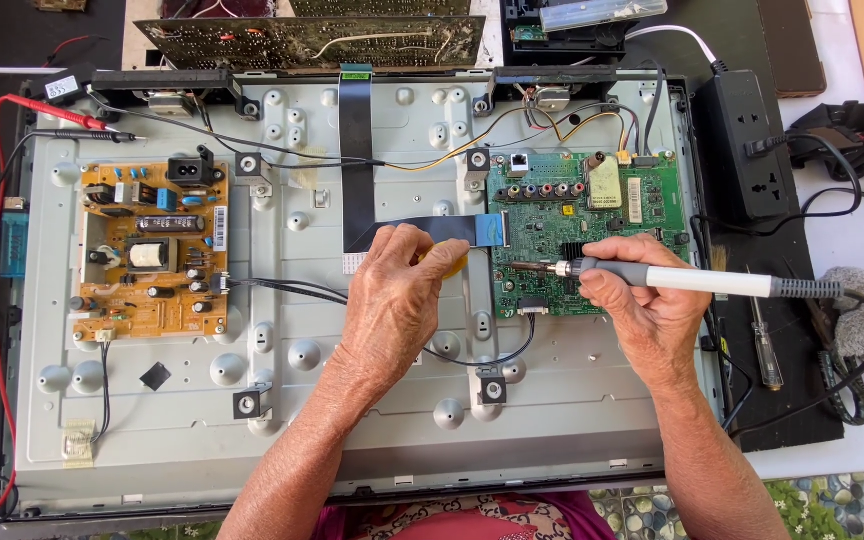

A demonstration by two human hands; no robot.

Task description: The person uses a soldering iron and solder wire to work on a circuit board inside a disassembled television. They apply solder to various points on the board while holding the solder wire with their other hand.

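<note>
We work over an opened flat-screen set, its back cover off and its metal chassis (282, 420) bare. Our right hand (642, 305) is wrapped around a grey-and-white soldering iron (672, 278), its tip resting at nine o'clock from the hand on the green main board (642, 215). Our left hand (392, 300) lies fingers curled over something yellow beside the blue ribbon cable (452, 230); what it is we cannot tell. The orange power board (152, 250) at nine o'clock sits untouched, meter probes (62, 115) idle at eleven. Soldering looks under way, reassembly not begun.
</note>
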